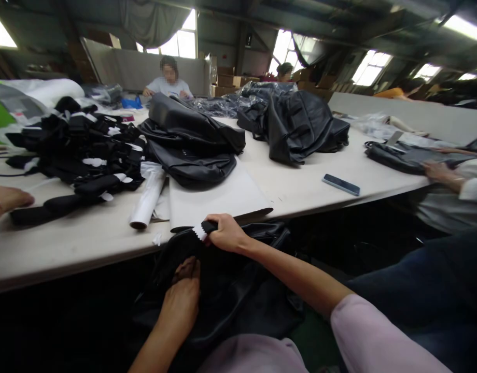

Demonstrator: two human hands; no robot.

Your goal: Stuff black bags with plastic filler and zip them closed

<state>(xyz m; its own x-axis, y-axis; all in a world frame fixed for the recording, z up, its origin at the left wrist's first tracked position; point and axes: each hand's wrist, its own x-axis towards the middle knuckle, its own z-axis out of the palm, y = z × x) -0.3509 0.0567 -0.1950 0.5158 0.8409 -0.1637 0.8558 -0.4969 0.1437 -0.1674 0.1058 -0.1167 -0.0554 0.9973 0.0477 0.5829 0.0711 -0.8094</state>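
Note:
A black bag (238,290) with a smooth, leather-like surface lies over my lap, against the table's front edge. My right hand (228,234) is closed around a black strap (210,226) at the bag's top. A white piece with a zigzag-cut edge (200,231) sticks out to the left of those fingers. Lower and to the left, my left hand (186,290) grips the dark fabric of the bag, its fingertips partly covered by it. Inside the bag it is too dark to make out details.
On the white table (300,194) are a heap of black straps (94,140), a clear plastic roll (148,199), black bags (195,140) and a phone (341,184). Another person's hand (9,199) is at left; a co-worker's hand (444,175) touches a flat black bag (402,155) at right.

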